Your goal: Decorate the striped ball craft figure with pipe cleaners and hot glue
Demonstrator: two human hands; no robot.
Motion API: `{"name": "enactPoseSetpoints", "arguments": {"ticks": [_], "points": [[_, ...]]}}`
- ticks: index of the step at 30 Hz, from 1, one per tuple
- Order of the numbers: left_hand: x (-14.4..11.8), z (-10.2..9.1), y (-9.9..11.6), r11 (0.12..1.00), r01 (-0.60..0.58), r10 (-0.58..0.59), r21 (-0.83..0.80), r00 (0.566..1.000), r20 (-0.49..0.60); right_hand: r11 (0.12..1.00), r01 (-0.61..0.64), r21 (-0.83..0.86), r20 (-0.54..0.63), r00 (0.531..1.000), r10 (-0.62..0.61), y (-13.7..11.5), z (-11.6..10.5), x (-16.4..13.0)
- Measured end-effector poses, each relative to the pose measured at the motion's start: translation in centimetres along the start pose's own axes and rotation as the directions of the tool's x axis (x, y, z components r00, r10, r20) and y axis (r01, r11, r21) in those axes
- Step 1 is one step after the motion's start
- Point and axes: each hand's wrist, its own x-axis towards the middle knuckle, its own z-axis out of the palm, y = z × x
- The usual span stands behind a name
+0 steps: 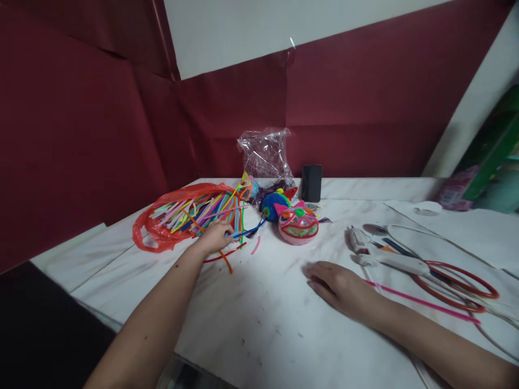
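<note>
My left hand (215, 237) is at the right end of a pile of coloured pipe cleaners (194, 213). Its fingers are closed on one end of a blue pipe cleaner (250, 232), which slants up to the right. My right hand (330, 278) rests on the tabletop with its fingers loosely stretched and nothing in them. Beyond it sits a round pink cat-faced craft (299, 224) with pointed ears and a red-edged mouth. A blue and green wrapped ball (272, 206) touches its left side, and a light blue figure (253, 189) is farther back.
A red plastic bag (141, 219) lies under the pipe cleaners. Clear crinkled plastic (265, 154) and a black phone-like object (312, 183) stand at the back. To the right are a white glue gun (359, 240), red-handled scissors (458, 281), cables and a pink pipe cleaner (430, 302).
</note>
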Motion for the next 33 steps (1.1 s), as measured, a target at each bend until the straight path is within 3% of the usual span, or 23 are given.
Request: {"name": "enactPoseSetpoints", "arguments": {"ticks": [3, 11, 21, 26, 33], "points": [[-0.1, 0.0, -0.2, 0.997, 0.061, -0.062, -0.052, 0.998, -0.026, 1.000, -0.007, 0.019, -0.008, 1.000, 0.007, 0.1, 0.1, 0.0], [-0.1, -0.2, 0.4, 0.961, 0.134, -0.203, -0.242, 0.937, -0.284, 1.000, 0.012, 0.012, -0.035, 0.999, -0.012, 0.6, 0.5, -0.1], [0.8, 0.5, -0.1, 0.872, 0.102, -0.290, -0.478, 0.895, -0.338, 1.000, 0.023, -0.005, -0.035, 0.999, -0.024, 1.0, 0.9, -0.2], [0.7, 1.9, -0.4, 0.903, 0.140, -0.271, -0.406, 0.920, -0.284, 0.999, 0.022, -0.025, -0.019, 1.000, -0.022, 0.8, 0.8, -0.2], [0.8, 1.9, -1.1, 0.958, 0.200, -0.264, -0.207, 0.896, -0.356, 0.998, 0.057, -0.018, -0.071, 0.996, -0.058, 0.6, 0.7, -0.1]]}}
